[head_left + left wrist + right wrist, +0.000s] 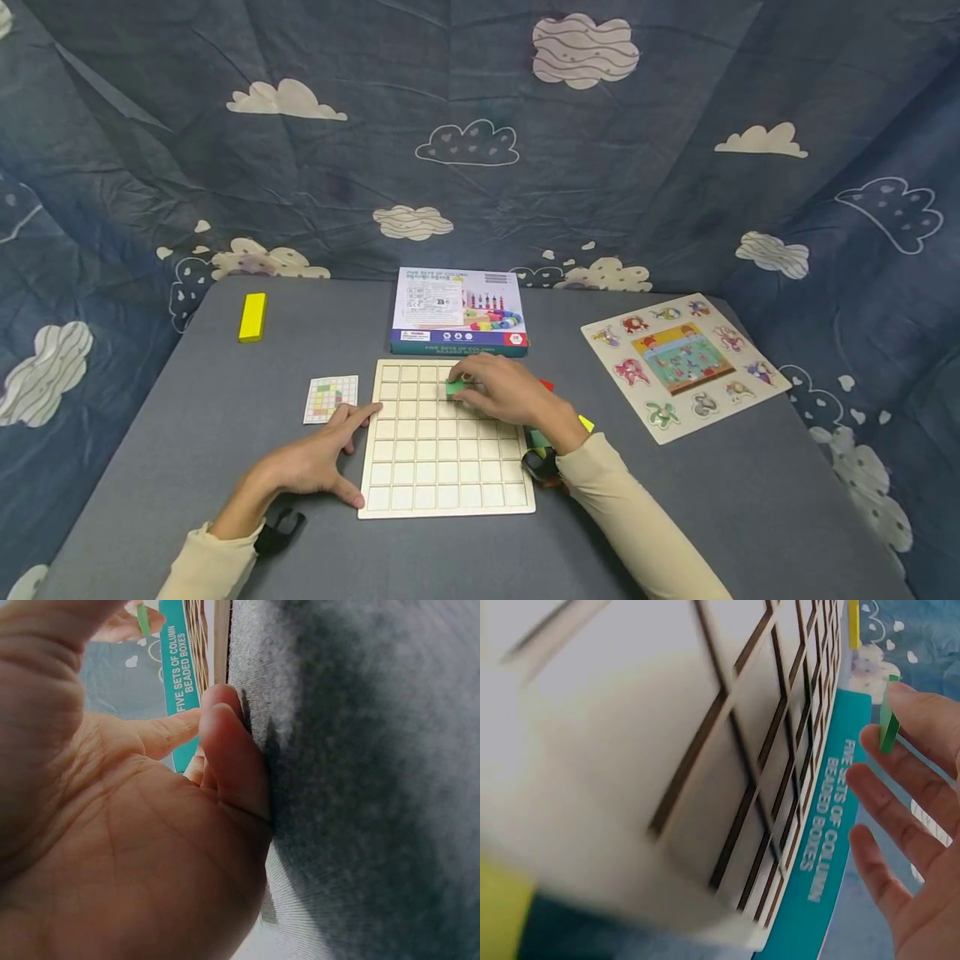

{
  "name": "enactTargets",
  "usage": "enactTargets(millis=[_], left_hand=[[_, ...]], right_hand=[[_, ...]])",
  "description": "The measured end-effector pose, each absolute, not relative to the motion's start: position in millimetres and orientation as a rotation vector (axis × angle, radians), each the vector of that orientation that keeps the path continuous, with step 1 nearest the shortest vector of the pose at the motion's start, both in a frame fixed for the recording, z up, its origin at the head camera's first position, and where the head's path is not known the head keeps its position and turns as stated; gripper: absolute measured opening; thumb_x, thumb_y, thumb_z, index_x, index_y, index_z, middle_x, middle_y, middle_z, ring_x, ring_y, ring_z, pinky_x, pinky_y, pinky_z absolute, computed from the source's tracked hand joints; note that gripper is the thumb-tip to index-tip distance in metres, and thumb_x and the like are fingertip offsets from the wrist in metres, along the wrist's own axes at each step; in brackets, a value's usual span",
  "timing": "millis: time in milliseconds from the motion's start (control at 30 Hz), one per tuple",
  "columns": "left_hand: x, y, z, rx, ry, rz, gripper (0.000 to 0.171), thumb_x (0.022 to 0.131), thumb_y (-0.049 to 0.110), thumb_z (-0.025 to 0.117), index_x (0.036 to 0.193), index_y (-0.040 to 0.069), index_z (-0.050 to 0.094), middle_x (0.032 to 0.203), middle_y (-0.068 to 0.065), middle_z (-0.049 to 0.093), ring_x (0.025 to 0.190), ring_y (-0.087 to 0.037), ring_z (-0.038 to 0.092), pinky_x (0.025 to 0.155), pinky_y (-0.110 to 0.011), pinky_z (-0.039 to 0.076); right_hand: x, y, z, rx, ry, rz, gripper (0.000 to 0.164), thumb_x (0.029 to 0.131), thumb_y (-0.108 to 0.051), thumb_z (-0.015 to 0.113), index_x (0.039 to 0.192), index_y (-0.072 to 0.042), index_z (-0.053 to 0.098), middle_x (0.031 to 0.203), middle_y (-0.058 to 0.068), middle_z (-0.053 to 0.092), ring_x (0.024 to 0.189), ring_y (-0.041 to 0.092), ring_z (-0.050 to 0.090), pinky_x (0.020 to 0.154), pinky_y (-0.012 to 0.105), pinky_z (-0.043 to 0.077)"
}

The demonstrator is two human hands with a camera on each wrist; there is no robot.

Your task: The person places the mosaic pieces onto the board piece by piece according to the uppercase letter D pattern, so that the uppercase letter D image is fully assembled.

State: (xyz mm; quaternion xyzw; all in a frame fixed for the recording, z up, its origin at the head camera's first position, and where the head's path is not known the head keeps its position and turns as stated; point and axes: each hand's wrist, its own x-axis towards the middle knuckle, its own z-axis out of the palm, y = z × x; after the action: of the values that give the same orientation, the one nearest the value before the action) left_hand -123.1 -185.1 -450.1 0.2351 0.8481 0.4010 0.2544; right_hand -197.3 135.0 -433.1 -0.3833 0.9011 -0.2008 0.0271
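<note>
A wooden grid board with rows of pale square cells lies on the grey table. My right hand is over the board's upper part and pinches a small flat green tile between thumb and finger. In the right wrist view the green tile is seen edge-on, off the board, while the other fingers spread apart. My left hand touches the board's left edge with thumb and index finger spread wide. In the left wrist view the left palm covers much of the scene.
Left of the board lies a pattern card with coloured squares. Behind it sits a bead-set box. A yellow block lies at the far left, a sea-creature puzzle board at right. Red, yellow and green pieces are partly hidden under the right forearm.
</note>
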Motion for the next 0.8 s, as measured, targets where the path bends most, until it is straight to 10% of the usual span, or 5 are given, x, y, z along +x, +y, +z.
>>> enactTargets(millis=[800], left_hand=[[-123.0,-184.5,-449.6,0.622,2.304,1.084,0.126,0.061,0.026,0.096,0.159,0.01,0.019,0.119,-0.012,0.036,0.093,-0.021,0.042,0.073,-0.03,0.042]], right_hand=[[-205.9,72.2,-434.9,-1.101,2.865,-0.433,0.019,0.096,-0.033,0.068,0.109,-0.019,0.072,0.1,-0.004,0.072,0.088,0.011,0.066,0.078,0.03,0.053]])
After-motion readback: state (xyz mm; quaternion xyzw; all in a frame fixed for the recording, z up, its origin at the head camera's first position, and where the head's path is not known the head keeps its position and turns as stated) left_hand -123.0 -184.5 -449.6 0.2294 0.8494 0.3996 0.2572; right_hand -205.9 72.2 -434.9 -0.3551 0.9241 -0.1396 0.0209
